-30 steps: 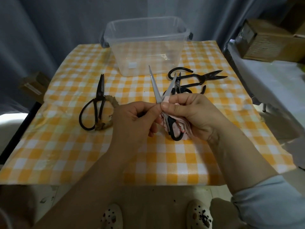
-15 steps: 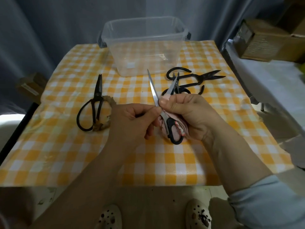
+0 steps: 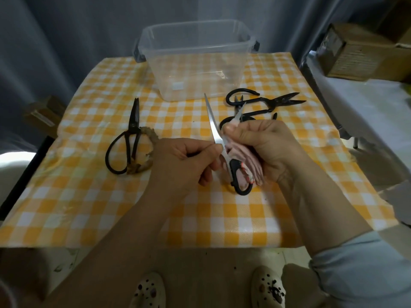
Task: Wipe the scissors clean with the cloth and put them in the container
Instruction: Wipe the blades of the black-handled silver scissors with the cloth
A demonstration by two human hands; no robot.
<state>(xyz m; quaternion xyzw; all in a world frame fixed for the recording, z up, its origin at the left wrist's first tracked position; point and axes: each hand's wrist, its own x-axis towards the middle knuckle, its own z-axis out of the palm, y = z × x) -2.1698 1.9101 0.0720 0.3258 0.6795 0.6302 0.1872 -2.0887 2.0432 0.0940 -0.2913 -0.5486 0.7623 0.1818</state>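
Note:
Silver-bladed scissors (image 3: 212,123) with black handles stand spread open above the checked table. My left hand (image 3: 186,161) pinches them near the pivot. My right hand (image 3: 264,147) holds a pink cloth (image 3: 246,165) wrapped around the right blade, thumb and fingers pressing it on. Only that blade's tip shows above the cloth. The clear plastic container (image 3: 195,61) stands behind, at the table's far edge.
Black iron scissors (image 3: 127,141) lie on the left beside a frayed brownish rag (image 3: 144,156). Two more black scissors (image 3: 264,101) lie overlapping behind my right hand. A cardboard box (image 3: 355,52) sits on a side surface at right. My feet show below the table's near edge.
My right hand has slid the cloth up along the right blade toward its tip. The left hand keeps its pinch in nearly the same place.

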